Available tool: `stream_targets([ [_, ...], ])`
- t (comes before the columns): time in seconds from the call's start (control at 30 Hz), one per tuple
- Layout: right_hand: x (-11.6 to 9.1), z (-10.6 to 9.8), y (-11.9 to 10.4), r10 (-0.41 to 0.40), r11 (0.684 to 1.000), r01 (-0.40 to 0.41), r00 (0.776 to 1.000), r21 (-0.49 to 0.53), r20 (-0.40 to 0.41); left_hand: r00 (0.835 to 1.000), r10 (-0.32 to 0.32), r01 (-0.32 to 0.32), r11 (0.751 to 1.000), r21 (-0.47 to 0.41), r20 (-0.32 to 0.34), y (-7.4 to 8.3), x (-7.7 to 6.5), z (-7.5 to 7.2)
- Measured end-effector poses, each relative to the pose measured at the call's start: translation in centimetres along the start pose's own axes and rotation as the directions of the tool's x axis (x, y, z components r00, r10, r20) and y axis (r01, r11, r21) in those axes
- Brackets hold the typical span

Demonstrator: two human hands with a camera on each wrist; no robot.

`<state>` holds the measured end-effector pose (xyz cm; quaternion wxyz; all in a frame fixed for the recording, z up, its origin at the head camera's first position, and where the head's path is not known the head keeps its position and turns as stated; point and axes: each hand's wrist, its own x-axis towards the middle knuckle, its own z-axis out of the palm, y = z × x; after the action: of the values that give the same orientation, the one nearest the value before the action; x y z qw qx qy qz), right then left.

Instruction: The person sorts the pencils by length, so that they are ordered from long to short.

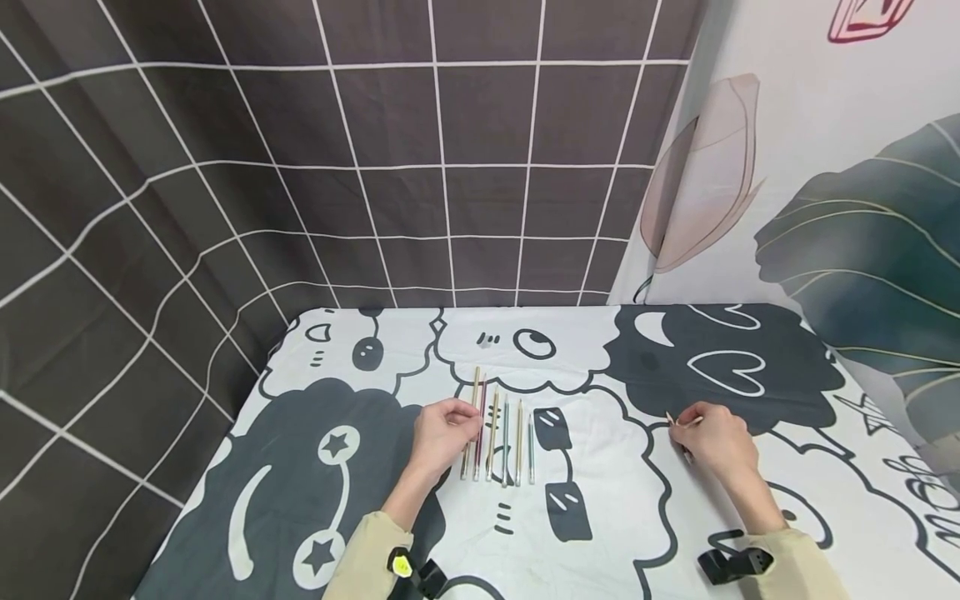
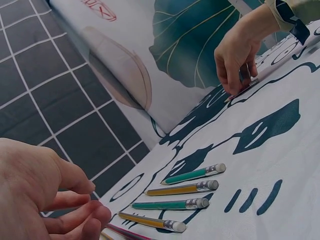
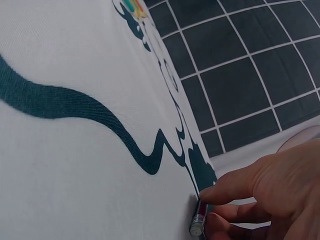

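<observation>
Several pencils lie side by side on the patterned cloth, among them a green pencil (image 2: 192,175), a gold pencil (image 1: 519,442) and a red pencil (image 1: 480,450). Their eraser ends point toward the person. Over the left end of this row is my left hand (image 1: 447,433), fingers loosely bent; in the left wrist view nothing shows between them. Well to the right, my right hand (image 1: 716,437) pinches a dark red pencil (image 3: 202,209) low over the cloth. Its metal band and white eraser (image 3: 197,230) stick out below the fingers, which hide most of the shaft.
A white cloth (image 1: 600,567) with dark cartoon shapes covers the table. Behind it hangs a dark curtain (image 1: 487,117) with white grid lines; a pale leaf-print curtain (image 1: 787,50) hangs on the right. Both wrists wear black straps with small devices.
</observation>
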<state>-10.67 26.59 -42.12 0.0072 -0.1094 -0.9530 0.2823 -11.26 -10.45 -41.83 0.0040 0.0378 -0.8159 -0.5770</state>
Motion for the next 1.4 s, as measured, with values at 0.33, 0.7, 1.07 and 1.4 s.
stream_targets([
  [0.33,0.2,0.3,-0.3,0.007,1.000,-0.007,1.000,-0.019,0.023,1.000,0.019,-0.019,1.000,0.002,0.004,-0.1,0.0,-0.2],
  [0.7,-0.1,1.0,-1.4,-0.031,0.999,0.030,0.999,0.041,0.019,1.000,0.018,-0.018,1.000,-0.003,0.010,-0.1,0.0,-0.2],
  [1.07,-0.3,2.1,-3.1,-0.048,0.992,0.040,0.997,0.116,0.063,1.000,0.018,-0.018,1.000,-0.004,0.012,-0.2,0.1,-0.2],
  [1.4,-0.8,3.3,-4.8,-0.080,0.982,0.060,0.991,0.182,0.106,1.000,0.016,-0.016,1.000,-0.005,0.012,-0.3,0.2,-0.2],
])
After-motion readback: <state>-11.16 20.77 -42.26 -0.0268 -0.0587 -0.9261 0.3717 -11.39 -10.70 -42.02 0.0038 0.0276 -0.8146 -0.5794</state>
